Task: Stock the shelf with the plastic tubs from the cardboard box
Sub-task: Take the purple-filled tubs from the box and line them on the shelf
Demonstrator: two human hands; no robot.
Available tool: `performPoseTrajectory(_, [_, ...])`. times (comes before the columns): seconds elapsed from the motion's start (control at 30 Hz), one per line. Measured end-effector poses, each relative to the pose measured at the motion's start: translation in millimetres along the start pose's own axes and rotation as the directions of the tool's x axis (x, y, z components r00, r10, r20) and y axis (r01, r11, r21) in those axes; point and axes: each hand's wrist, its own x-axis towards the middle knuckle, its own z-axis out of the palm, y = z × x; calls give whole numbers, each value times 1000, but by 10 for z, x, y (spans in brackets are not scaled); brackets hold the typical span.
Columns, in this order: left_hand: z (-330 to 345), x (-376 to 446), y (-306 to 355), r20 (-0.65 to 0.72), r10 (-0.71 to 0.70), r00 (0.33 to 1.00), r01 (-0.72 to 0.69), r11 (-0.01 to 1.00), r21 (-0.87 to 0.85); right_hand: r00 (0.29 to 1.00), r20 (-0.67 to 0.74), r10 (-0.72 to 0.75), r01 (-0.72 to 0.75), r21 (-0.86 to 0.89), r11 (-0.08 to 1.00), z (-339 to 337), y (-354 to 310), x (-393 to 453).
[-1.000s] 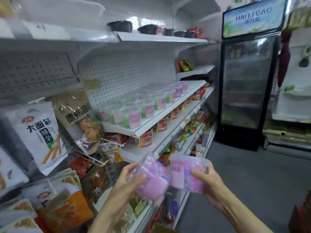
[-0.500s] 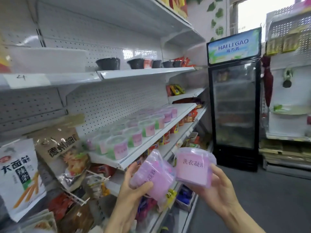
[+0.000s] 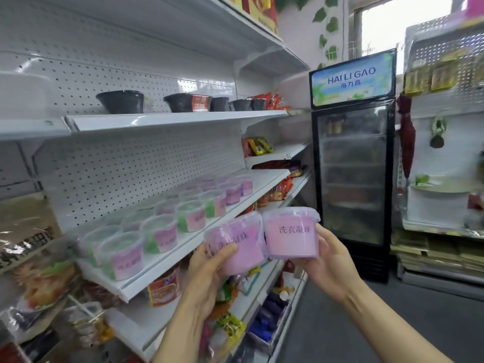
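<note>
Shelf: the white middle tier carries rows of clear lidded tubs with pink labels, green contents toward the near end and purple toward the far end. It sits higher and fuller in view than a second ago, so the person has risen and turned toward it. The cardboard box is not in view.

Shelved tubs: they stand upright in ranks back to the pegboard. A bare strip of shelf shows past the far purple ones, which I judge the likely slot.

Carried tubs: the left tub is tilted, lid toward the shelf. The right tub is now upright with its label facing the camera, where a second ago it lay tipped. The two touch, and both are level with the shelf edge, just beside it.

Left hand: grip wrapped round the left tub from below.

Right hand: grip curled round the right tub's side.

Judgement: transfer from box is complete and placement is pending.
</note>
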Motion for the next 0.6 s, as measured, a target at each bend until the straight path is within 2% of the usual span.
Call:
performPoseTrajectory(0.1, [58,269,-63,-34,10,999,-10,1000,8,999,-39,-35,29,-134,991,-188,-49,283])
performPoseTrajectory(0.2, [68,582,-158,-59,13,998,-11,1000,27,1000,13,-9,12,-288,957,-318,-85,592])
performPoseTrajectory(0.27, [50,839,-238,-61,18,998,-17,1000,25,1000,-3,-25,22,-377,926,-410,-100,874])
performPoseTrajectory(0.47, [31,1712,-305,-59,74,995,-73,997,29,998,8,-60,59,-323,945,-572,-184,1787])
performPoseTrajectory(0.6, [1,2294,-244,-102,122,987,-111,988,107,994,16,-107,105,-371,923,-660,-301,2302])
